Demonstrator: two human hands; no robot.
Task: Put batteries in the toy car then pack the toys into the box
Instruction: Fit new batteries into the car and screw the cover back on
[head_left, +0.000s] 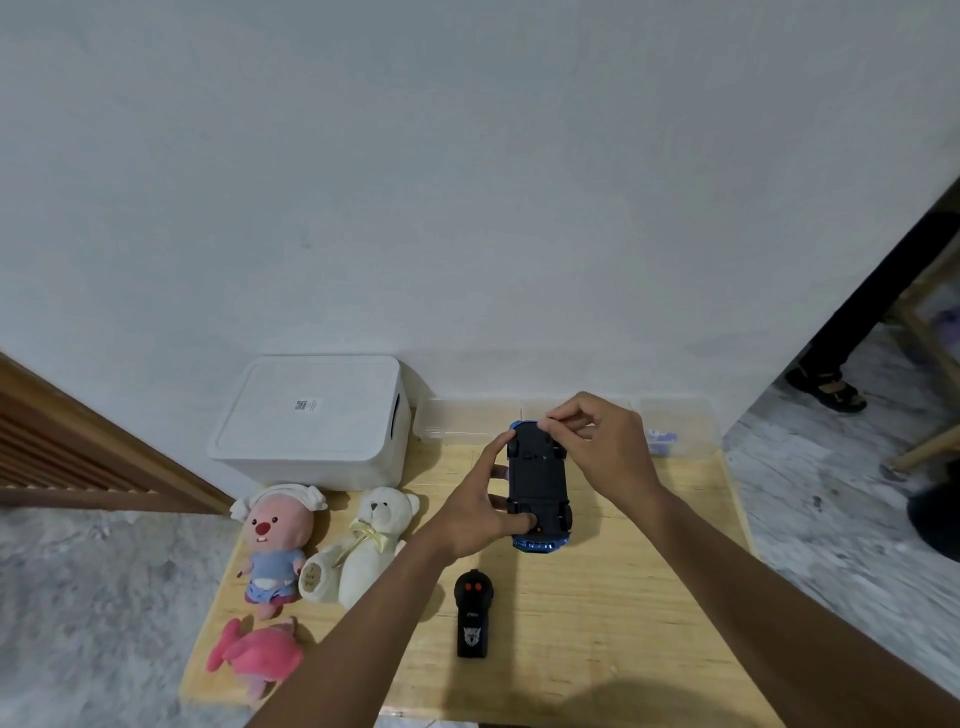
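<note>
**Belly-up car (537, 478), two hands on it**

The car is held just above the wooden worktop (623, 597), right of the white lidded box (311, 421). Long axis runs from the person toward the wall. Matte black chassis faces up, glossy blue shell faces down. Left hand (478, 512) grips the near end, thumb pressed on the chassis. Right hand (597, 441) pinches at the far end. A black remote (472, 613) lies nearer.

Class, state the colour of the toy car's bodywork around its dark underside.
Blue, at the edges of the toy car; head view.

One head-worn view looks forward and down over the table (623, 597).
</note>
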